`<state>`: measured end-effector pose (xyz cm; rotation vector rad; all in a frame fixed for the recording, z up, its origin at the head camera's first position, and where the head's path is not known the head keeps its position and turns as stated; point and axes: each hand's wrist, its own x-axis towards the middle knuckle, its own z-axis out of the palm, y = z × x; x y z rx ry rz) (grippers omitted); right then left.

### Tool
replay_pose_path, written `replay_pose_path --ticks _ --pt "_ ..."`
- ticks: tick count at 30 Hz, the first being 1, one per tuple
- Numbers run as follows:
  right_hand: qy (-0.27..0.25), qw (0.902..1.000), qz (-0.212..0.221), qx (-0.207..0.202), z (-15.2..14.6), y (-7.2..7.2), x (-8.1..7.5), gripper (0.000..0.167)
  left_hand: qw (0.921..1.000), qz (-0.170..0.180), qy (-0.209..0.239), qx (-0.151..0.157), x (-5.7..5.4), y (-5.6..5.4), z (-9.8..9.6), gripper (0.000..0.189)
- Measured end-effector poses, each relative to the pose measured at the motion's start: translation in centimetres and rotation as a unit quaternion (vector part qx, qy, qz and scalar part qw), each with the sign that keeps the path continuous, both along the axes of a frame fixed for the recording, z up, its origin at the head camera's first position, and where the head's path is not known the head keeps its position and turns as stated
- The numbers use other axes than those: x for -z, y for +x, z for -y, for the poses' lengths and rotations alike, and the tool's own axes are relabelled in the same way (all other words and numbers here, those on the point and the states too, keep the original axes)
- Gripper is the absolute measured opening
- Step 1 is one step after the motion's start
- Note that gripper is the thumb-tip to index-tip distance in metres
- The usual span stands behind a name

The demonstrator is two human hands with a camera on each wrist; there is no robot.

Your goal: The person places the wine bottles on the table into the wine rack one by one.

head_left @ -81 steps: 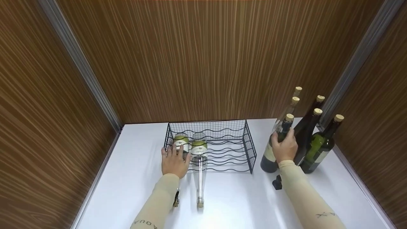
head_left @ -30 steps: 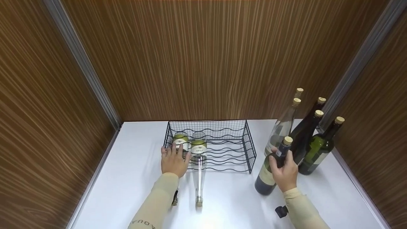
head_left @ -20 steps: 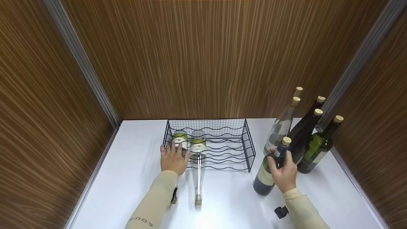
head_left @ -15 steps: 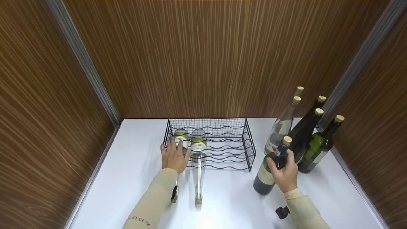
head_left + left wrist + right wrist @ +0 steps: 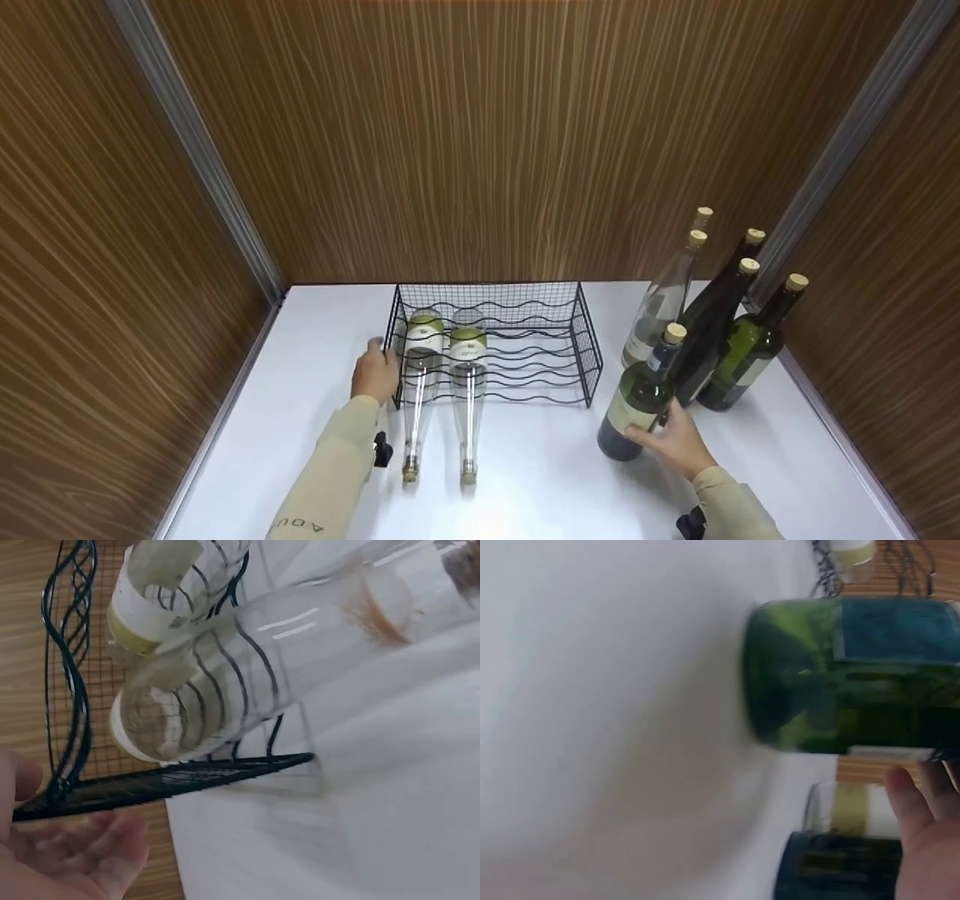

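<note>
My left hand (image 5: 376, 370) is at the left side of the black wire rack (image 5: 589, 360). In the left wrist view, the rack's side panel passes between my thumb and curled fingers (image 5: 112, 851). Two clear bottles lie side by side in the rack: the left bottle (image 5: 424, 341) and the right bottle (image 5: 469, 351), corks toward me. My right hand (image 5: 679, 442) is low beside a green wine bottle (image 5: 634, 412) with a cream-and-dark label and a cork. The thumb touches the label; the fingers look fairly straight. The right wrist view is blurred.
Behind the green bottle stand two clear corked bottles (image 5: 664, 304), two dark bottles (image 5: 701, 337) and another green bottle (image 5: 750, 345). Wood-patterned panels (image 5: 480, 150) enclose the white table (image 5: 322, 330) at the back and sides.
The right hand brought the green bottle forward from the group, then slid from its neck to its lower body. The left hand moved off the left clear bottle to the rack's side.
</note>
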<state>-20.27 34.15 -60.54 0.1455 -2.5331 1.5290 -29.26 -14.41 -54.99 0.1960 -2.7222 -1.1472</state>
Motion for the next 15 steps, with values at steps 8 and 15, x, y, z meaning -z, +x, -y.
replay_pose_path --ticks 8,15 --pt "0.005 0.9940 0.102 -0.039 -0.3 -0.6 1.4 0.088 0.9999 -0.008 0.008 0.010 1.0 0.4 -0.1 0.026" --pt "0.006 0.9874 0.154 -0.038 -0.1 -0.9 1.0 0.095 0.9999 -0.012 -0.003 -0.003 1.2 0.3 -0.2 0.023"
